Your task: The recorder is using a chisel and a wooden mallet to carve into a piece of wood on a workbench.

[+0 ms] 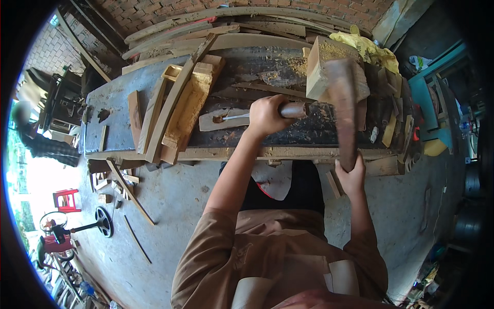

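My left hand [269,114] is closed round the wooden handle [294,110] of a chisel, held almost level, whose thin steel shaft [234,117] runs left over a pale wood piece [207,122] with a cut hollow. My right hand [350,175] grips a long, reddish-brown wooden club [346,123] at its lower end; the club stands raised to the right of the chisel handle, its top blurred and in front of a large sawdust-topped wood block [324,54].
The dark workbench [110,118] holds long boards [154,131], a hollowed yellow wood piece [182,118], offcuts and a yellow sack [385,54]. Stacked planks lie behind it. Wood scraps [131,195], a red stool [65,201] and another person [43,141] are at the left.
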The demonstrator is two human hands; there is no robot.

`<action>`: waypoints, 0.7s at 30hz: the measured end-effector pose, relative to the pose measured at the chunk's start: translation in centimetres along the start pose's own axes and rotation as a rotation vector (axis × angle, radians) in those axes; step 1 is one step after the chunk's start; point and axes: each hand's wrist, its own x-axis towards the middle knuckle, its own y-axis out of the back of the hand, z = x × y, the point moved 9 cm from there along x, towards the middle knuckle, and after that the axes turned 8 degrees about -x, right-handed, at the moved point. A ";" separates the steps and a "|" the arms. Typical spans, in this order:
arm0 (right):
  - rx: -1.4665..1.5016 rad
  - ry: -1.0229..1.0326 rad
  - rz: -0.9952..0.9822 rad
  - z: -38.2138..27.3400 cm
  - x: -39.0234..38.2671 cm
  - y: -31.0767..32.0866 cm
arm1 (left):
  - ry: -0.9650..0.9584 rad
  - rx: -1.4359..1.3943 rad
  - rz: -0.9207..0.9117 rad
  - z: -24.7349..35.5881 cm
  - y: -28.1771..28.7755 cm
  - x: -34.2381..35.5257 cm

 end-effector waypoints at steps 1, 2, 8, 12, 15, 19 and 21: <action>0.029 0.032 0.149 -0.2 0.3 1.1 | -0.023 -0.009 0.025 0.4 0.2 0.2; 0.133 0.007 0.121 1.2 0.8 0.2 | -0.024 -0.009 0.027 0.4 0.1 0.1; 0.247 -0.038 0.003 0.8 3.2 -3.2 | 0.019 -0.037 -0.096 0.7 -0.7 -0.6; -0.140 -0.036 -0.178 2.5 5.4 -7.8 | -0.009 -0.080 -0.137 1.3 -1.2 -1.1; -0.309 -0.002 -0.207 1.5 7.6 -9.1 | -0.020 -0.094 -0.168 1.6 -1.0 -1.6; -0.523 0.080 -0.174 0.2 11.1 -9.9 | -0.005 -0.110 -0.176 1.4 -1.3 -1.5; -0.590 0.091 -0.180 -0.4 11.5 -10.4 | 0.006 -0.105 -0.170 1.2 -1.3 -1.4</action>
